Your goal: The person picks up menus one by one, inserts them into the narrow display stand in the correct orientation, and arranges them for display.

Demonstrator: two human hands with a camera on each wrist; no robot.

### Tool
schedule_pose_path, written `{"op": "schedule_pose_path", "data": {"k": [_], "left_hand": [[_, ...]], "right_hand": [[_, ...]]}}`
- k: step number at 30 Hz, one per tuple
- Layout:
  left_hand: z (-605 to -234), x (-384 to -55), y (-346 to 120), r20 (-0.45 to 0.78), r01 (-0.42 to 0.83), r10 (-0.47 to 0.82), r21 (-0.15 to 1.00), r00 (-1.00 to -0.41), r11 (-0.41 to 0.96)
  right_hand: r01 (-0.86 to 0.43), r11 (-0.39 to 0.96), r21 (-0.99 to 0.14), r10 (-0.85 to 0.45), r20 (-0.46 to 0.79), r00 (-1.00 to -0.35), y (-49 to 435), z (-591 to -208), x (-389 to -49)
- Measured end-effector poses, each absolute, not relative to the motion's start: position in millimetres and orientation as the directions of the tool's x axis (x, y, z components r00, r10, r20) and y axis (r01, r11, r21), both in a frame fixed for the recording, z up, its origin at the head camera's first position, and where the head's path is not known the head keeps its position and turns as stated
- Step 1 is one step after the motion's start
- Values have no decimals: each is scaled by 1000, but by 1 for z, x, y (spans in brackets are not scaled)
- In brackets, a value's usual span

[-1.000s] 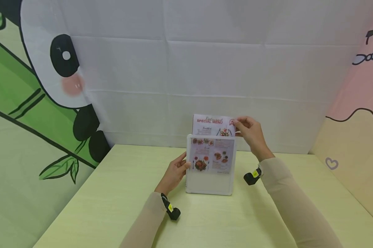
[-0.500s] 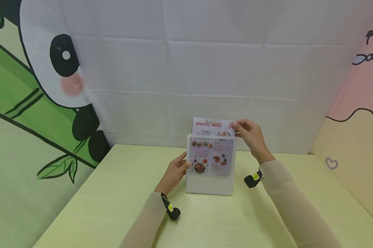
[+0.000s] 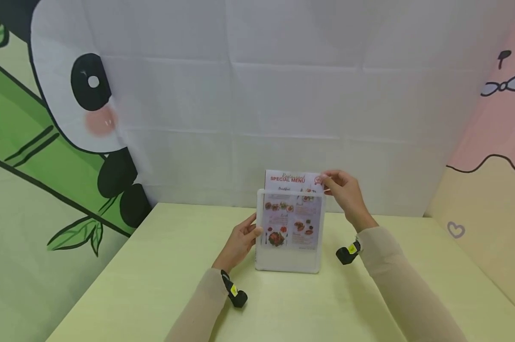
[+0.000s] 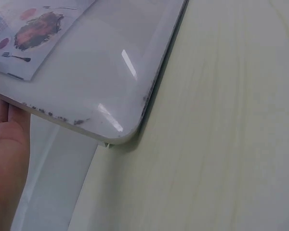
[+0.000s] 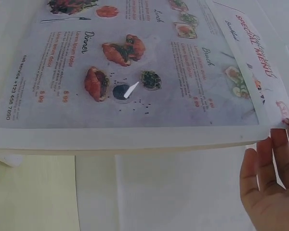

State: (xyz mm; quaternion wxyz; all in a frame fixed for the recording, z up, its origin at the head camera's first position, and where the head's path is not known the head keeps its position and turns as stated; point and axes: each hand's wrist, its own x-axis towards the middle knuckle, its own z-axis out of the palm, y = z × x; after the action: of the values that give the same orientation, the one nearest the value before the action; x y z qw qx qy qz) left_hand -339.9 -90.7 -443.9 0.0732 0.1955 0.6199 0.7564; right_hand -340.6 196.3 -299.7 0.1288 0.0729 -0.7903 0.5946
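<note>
A white-framed display stand with a clear front stands upright on the table. Behind that front sits a printed restaurant menu, its headed top strip sticking out above the frame. My left hand grips the stand's left edge, thumb on the front and fingers behind. At the menu's top right corner, my right hand pinches the paper between thumb and index finger. The right wrist view shows the other fingers of that hand behind the sheet. Dark scuffs mark the stand's edge in the left wrist view.
The pale yellow table meets a white cloth backdrop just behind the stand. A panda and bamboo print covers the left wall. On the right is a pink and cream printed panel.
My right hand has moved down with the menu, so less of the sheet shows above the frame. My left hand keeps its grip on the stand. The head view has tilted slightly upward.
</note>
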Motion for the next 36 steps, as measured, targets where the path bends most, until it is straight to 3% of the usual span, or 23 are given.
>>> {"op": "schedule_pose_path", "data": {"k": [36], "left_hand": [[-446, -340, -89, 208, 142, 337, 967, -918, -210]], "right_hand": [[-210, 258, -943, 64, 234, -970, 192, -311, -337]]}}
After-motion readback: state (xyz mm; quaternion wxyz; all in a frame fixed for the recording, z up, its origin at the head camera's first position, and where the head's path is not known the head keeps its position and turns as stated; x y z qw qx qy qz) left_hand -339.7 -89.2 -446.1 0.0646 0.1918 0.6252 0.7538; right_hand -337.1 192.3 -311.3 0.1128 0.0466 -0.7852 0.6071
